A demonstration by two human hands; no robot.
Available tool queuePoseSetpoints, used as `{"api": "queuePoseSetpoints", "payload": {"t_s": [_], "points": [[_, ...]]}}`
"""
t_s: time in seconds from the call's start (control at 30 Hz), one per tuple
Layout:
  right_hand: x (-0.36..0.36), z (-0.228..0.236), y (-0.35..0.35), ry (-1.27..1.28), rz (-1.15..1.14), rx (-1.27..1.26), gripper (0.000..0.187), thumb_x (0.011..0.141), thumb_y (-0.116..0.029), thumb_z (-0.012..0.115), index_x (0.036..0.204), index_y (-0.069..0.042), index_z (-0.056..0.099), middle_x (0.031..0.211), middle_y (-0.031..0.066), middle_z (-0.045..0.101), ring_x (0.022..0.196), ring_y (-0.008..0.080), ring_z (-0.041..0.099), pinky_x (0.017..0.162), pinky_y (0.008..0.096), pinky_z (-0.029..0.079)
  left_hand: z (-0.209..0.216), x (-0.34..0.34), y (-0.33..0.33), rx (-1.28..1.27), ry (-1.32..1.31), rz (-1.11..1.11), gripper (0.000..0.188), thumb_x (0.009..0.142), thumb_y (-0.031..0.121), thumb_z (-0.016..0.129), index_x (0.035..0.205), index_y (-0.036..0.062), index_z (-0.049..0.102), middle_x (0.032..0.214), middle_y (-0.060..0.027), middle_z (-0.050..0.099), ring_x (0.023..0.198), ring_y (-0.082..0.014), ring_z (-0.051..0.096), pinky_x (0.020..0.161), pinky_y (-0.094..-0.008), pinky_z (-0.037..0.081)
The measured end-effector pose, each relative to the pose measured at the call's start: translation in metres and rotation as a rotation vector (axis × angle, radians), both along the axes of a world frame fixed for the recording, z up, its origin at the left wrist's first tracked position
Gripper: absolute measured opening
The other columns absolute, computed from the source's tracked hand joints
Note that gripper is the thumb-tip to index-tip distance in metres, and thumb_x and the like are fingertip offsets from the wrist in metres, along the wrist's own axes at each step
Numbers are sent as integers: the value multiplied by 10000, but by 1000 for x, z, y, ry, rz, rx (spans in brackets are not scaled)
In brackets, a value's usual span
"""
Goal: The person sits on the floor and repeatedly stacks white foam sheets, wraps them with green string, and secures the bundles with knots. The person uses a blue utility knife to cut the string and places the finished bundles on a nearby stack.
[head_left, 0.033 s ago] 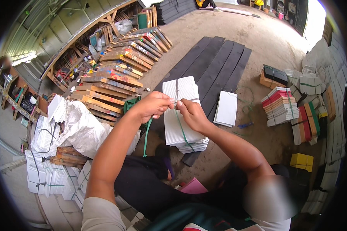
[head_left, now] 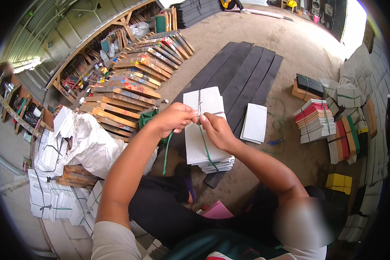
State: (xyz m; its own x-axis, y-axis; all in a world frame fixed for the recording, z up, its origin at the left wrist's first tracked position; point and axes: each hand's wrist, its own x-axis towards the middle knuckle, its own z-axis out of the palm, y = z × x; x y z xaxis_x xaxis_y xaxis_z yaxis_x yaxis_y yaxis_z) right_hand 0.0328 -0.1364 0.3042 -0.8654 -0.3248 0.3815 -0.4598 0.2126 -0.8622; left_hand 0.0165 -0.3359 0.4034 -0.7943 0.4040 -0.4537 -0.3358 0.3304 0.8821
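In front of me stands a stack of white ribbed sheets, with a green string running lengthwise over its top and another band across it. Above the middle of the stack, my left hand pinches the string between thumb and fingers. My right hand closes on it right beside, its thumb almost meeting the left fingertips. The exact crossing of the string is hidden by the fingers. From under my left hand a loose end of the string hangs down, left of the stack.
Dark boards lie under and beyond the stack. To its right rest a folded white sheet and loose green string. Tied bundles stand farther right. Leftward are wooden frames, a white sack and white bundles.
The string's hanging end has shifted very slightly. Both hands keep their grip in nearly the same place above the stack.
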Motion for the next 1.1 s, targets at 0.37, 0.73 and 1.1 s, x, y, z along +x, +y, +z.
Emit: {"api": "queuePoseSetpoints", "payload": {"t_s": [0.37,0.73,1.1], "points": [[2,3,1,86,-112,117,252,1061,-186,606,907,11,577,743,210,628,679,395,605,652,457,487,-60,-78,-2,-115,651,-255,294,1024,315,672,1081,35,742,1033,-68,697,1026,-191,590,913,-351,472],[-48,24,35,171,7,185,138,999,-154,667,988,-16,666,806,222,659,794,458,658,685,481,510,-71,-99,13,-271,1376,-417,271,884,351,818,943,89,781,845,-107,685,916,-299,663,807,-411,540],[-95,42,45,271,149,313,160,991,-200,678,968,-41,679,750,208,650,745,440,652,650,494,493,-67,-83,8,-324,1430,-215,161,821,185,849,877,61,763,724,-86,645,804,-292,611,748,-414,496]]}}
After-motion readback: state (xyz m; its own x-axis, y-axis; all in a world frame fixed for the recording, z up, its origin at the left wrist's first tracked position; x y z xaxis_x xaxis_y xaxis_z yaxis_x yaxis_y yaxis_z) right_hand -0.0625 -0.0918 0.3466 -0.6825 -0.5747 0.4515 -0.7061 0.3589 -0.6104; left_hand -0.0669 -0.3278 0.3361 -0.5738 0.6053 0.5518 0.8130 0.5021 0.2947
